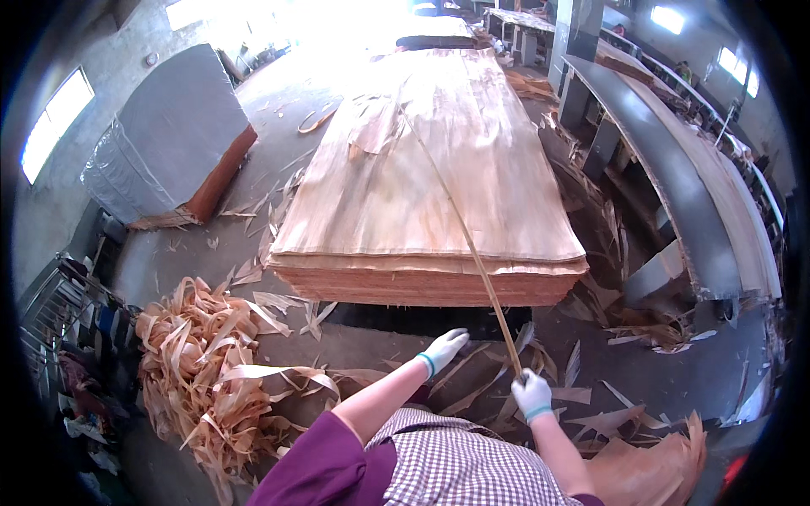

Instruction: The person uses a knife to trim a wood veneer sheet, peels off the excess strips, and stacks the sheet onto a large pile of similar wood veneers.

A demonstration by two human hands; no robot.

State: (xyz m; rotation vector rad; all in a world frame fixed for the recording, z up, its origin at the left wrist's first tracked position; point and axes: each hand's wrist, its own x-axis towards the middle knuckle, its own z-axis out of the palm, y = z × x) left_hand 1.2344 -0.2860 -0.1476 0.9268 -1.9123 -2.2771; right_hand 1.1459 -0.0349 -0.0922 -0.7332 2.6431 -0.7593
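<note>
Two gloved hands work below a veneer stack [430, 169]: the right hand [531, 395] grips a long thin strip [468, 240], the left hand [445, 346] reaches forward, fingers loosely extended, empty.

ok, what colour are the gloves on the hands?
White with teal cuffs, on both the left hand and the right hand; the head view shows it.

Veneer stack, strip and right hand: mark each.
Veneer stack [422, 211], head view, top sheet's middle.
Strip [472, 253], head view, its mid-length.
Right hand [532, 395], head view, glove's back.
</note>
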